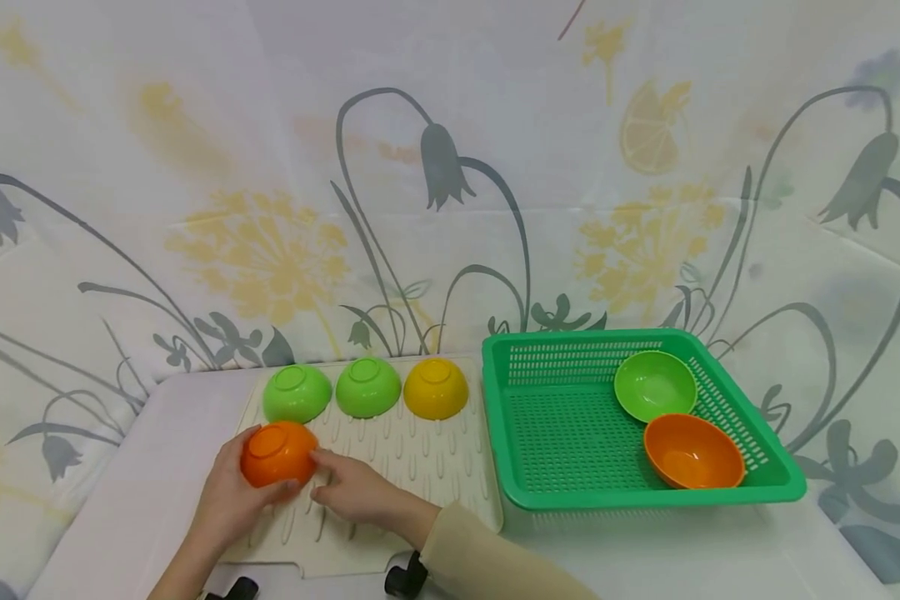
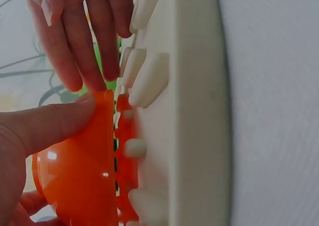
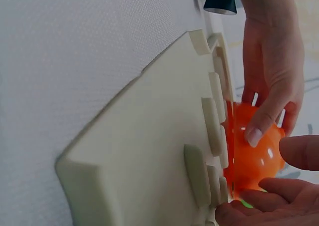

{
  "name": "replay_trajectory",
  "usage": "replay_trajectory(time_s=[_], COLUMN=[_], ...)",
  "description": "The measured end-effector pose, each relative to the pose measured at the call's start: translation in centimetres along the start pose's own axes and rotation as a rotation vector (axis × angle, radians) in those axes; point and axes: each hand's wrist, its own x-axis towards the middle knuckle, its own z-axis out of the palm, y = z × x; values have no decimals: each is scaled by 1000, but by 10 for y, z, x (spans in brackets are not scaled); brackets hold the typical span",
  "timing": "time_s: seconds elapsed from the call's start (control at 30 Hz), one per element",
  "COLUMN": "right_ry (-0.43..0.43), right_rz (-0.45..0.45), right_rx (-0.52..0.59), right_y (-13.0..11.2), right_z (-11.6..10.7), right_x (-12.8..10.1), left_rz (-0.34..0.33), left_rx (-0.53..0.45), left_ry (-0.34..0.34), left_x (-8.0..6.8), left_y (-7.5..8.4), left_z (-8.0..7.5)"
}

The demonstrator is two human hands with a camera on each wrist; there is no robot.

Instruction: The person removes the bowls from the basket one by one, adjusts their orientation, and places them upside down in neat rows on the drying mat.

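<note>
An upside-down orange bowl [image 1: 279,457] is at the front left of a cream drying mat [image 1: 390,500] with raised ridges. My left hand [image 1: 225,500] grips it from the left, thumb along the near side. In the left wrist view, the rim of the orange bowl [image 2: 82,171] is right by the ridges. My right hand [image 1: 363,493] is at the bowl's right side, its fingers extended near the rim; whether they press on it is unclear. Behind, two green bowls [image 1: 296,393] and a yellow bowl [image 1: 436,389] lie upside down in a row.
A green plastic basket [image 1: 555,500] stands right of the mat. Inside its right end, a green bowl [image 1: 654,385] and another orange bowl [image 1: 693,454] sit with their openings up. A patterned cloth [image 1: 450,250] hangs behind the white table [image 1: 645,554].
</note>
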Motion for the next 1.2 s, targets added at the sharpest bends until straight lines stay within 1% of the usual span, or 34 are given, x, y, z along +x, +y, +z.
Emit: replay_trajectory(time_s=[0.13, 0.33, 0.53, 0.63, 0.77, 0.93, 1.1, 1.2], right_ry=[-4, -3, 38, 68, 90, 127, 155, 192], right_rz=[7, 19, 27, -5, -66, -120, -180, -198], right_rx=[-2, -5, 62, 93, 158, 226, 232, 220], right_y=[1, 2, -1, -2, -9, -27, -43, -50], right_z=[1, 1, -5, -9, -18, -35, -57, -75], right_x=[1, 0, -2, -4, -14, -33, -53, -64], left_rz=[-31, -33, -21, -28, -42, -37, -32, -30], left_rx=[22, 41, 35, 42, 61, 64, 60, 64], left_ry=[-23, -36, -37, -57, -72, -73, -64, -63], left_x=[-1, -2, -5, -2, 0, 1, 0, -1], left_y=[-1, -5, -9, -9, -10, -10, -12, -11], left_z=[-2, -4, -4, -5, -7, -7, -6, -7])
